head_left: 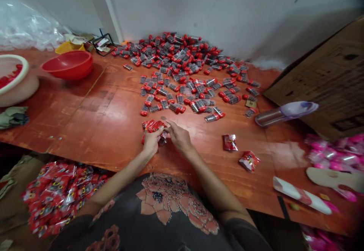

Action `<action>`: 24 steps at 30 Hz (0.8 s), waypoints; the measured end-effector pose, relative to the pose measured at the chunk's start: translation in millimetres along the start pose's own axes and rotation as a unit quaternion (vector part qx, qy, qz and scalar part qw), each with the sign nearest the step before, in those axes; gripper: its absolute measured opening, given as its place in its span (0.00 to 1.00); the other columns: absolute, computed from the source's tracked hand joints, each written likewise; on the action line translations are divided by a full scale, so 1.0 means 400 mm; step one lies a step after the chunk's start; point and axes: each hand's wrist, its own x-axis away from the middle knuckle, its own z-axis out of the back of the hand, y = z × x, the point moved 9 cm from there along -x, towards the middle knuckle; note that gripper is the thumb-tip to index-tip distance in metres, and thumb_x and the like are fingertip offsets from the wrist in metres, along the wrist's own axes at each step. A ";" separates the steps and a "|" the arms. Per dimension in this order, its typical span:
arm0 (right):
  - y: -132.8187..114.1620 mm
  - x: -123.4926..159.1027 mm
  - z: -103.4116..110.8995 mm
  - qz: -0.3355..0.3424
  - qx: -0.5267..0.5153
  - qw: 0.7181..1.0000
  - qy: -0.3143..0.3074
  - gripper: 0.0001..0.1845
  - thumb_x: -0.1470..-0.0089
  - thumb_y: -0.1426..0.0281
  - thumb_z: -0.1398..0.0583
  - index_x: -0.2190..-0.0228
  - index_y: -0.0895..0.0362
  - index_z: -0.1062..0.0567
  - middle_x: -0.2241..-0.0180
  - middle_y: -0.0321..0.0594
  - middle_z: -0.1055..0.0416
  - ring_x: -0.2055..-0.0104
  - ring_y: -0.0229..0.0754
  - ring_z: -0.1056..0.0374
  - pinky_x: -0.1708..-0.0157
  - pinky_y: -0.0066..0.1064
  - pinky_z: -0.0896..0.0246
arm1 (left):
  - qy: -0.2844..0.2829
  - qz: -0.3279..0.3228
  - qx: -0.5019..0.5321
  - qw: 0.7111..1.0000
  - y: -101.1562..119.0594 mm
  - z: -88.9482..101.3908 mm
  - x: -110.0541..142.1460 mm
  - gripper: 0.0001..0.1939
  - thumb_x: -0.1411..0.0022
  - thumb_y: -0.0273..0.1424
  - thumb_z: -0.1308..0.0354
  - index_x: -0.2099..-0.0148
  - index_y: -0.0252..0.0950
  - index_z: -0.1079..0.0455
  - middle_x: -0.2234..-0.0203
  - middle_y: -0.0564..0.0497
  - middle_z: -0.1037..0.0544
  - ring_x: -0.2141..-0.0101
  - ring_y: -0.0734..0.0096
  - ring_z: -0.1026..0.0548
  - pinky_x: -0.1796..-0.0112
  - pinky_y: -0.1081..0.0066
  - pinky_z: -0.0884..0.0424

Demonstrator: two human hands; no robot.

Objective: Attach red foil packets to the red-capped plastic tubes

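My left hand [152, 141] is closed around a small bunch of shiny red printed packets [152, 126], its thumb lying on top. At the right edge of the bunch, my right hand [181, 138] meets the left thumb, with thumb and forefinger pinched on the packets. Something dark and glossy shows under the fingers, too small to name. Beyond my hands lie many small clear containers with red caps [179, 99] and dark contents. To the right rest two single red packets, one nearer [249, 161] and one farther [229, 142].
A red bowl [68, 66] and a white tub [24, 86] stand left. A cardboard box [318, 76], a clear scoop-like container [284, 113] and pink packs [338, 152] are at right. Below the table's front edge lies a heap of red packets [59, 198].
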 end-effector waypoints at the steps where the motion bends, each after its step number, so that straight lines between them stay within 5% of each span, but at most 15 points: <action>1: 0.009 -0.023 0.010 0.007 0.034 0.999 -0.003 0.21 0.39 0.68 0.45 0.46 0.45 0.27 0.62 0.39 0.20 0.59 0.48 0.25 0.57 0.37 0.33 | -0.001 -0.005 0.003 1.000 0.004 -0.002 -0.006 0.17 0.62 0.28 0.25 0.70 0.33 0.29 0.78 0.55 0.24 0.76 0.75 0.25 0.70 0.73 0.29; 5: 0.040 -0.146 0.066 0.061 0.156 0.985 0.034 0.23 0.41 0.75 0.44 0.45 0.53 0.27 0.43 0.49 0.29 0.43 0.53 0.35 0.44 0.46 0.41 | -0.021 0.031 0.007 0.999 -0.002 -0.014 -0.018 0.16 0.57 0.28 0.27 0.68 0.32 0.30 0.77 0.54 0.23 0.75 0.73 0.24 0.69 0.71 0.26; 10: 0.074 -0.198 0.010 0.148 0.195 0.961 -0.126 0.22 0.39 0.77 0.48 0.47 0.54 0.26 0.37 0.45 0.36 0.39 0.52 0.41 0.40 0.46 0.46 | -0.006 0.115 -0.009 0.993 -0.030 -0.001 -0.002 0.11 0.51 0.26 0.30 0.68 0.32 0.29 0.76 0.52 0.23 0.74 0.72 0.23 0.69 0.69 0.24; 17: 0.065 0.010 0.004 0.143 0.197 0.957 -0.160 0.13 0.42 0.68 0.39 0.55 0.53 0.22 0.53 0.50 0.25 0.51 0.54 0.33 0.49 0.45 0.39 | 0.011 0.181 -0.016 0.983 -0.061 0.023 0.013 0.05 0.47 0.22 0.34 0.69 0.33 0.29 0.77 0.50 0.23 0.75 0.71 0.24 0.66 0.65 0.23; 24: 0.103 0.171 0.045 0.069 0.135 0.984 -0.088 0.18 0.39 0.69 0.44 0.49 0.50 0.24 0.50 0.47 0.26 0.48 0.54 0.33 0.47 0.48 0.38 | 0.031 0.199 0.000 0.980 -0.071 0.003 0.042 0.07 0.44 0.23 0.35 0.72 0.34 0.30 0.80 0.53 0.26 0.77 0.75 0.27 0.65 0.66 0.25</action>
